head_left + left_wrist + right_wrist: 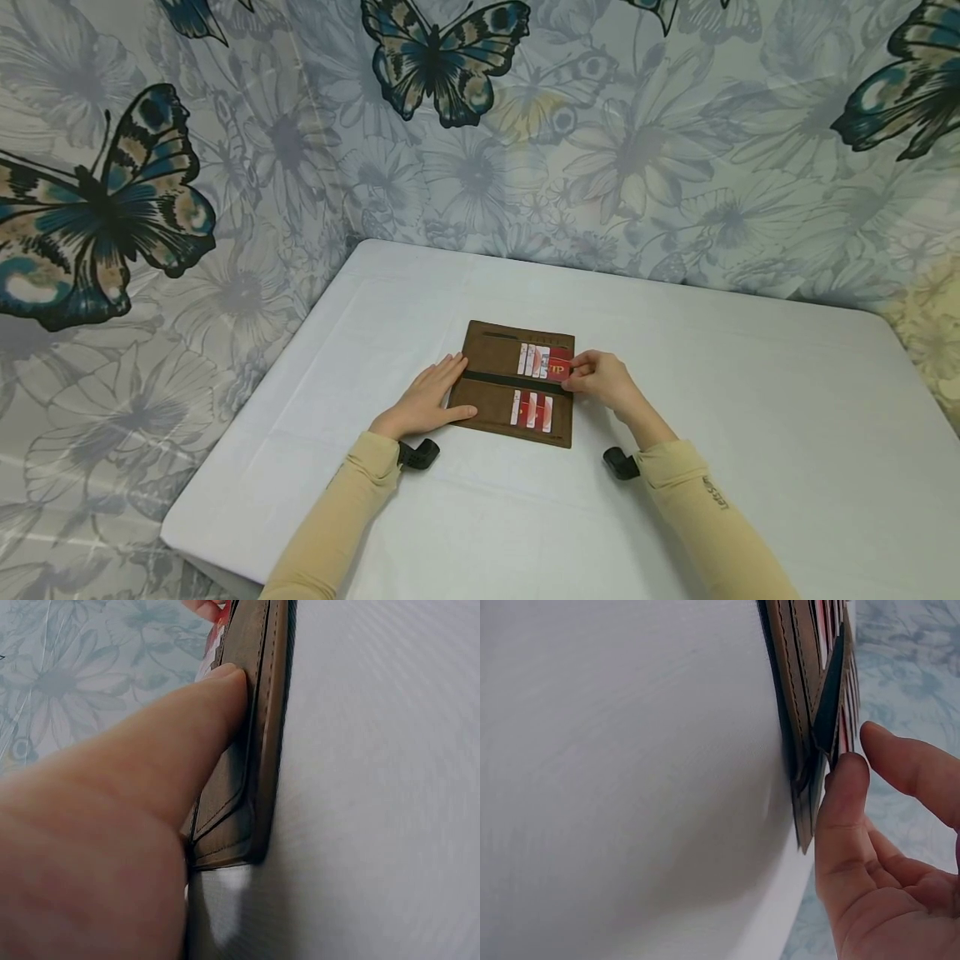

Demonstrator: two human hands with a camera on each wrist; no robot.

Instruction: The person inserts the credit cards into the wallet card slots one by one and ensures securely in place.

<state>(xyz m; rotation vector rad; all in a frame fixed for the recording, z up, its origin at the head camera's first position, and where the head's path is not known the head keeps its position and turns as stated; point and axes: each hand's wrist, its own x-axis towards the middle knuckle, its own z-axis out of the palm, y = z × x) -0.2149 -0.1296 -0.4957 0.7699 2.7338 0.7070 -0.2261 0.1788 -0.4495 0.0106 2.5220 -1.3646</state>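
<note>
A brown long wallet (491,398) lies spread flat on the white table (750,417). Each half has a row of cards tucked in its slots; the lower row (531,410) is red and white. My left hand (435,398) rests on the wallet's left part with straight fingers, and its thumb (180,742) presses along the leather edge (262,712). My right hand (592,377) is at the right end of the upper row and pinches a red card (558,367) by its edge. In the right wrist view the thumb (844,795) touches the card's edge by the wallet (791,667).
A butterfly-and-flower printed cloth (225,167) hangs close behind and to the left of the table. The table's left edge (247,417) drops off near my left forearm. Bare white tabletop extends to the right of the wallet.
</note>
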